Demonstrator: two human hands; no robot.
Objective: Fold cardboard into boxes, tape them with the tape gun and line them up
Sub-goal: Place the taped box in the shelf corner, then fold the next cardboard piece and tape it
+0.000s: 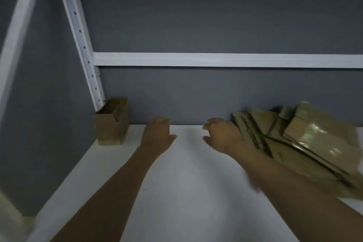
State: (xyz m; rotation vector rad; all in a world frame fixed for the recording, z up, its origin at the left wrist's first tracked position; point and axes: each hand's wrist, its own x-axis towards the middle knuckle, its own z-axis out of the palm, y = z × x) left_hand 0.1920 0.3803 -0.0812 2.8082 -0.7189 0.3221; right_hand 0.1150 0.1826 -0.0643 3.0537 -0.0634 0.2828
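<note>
A small folded brown box (pixel 112 122) stands upright with its top open at the back left corner of the white shelf (pixel 186 182). A heap of flat cardboard sheets (pixel 294 143), some with shiny tape, lies at the right. My left hand (pixel 158 133) hovers over the middle of the shelf with relaxed fingers, holding nothing. My right hand (pixel 222 133) reaches out just left of the cardboard heap, fingers loosely bent and empty. No tape gun is in view.
A grey wall (pixel 196 25) backs the shelf, crossed by a white horizontal beam (pixel 216 60). A white perforated upright (pixel 82 45) rises at the left behind the box. A grey side panel (pixel 39 104) closes the left side.
</note>
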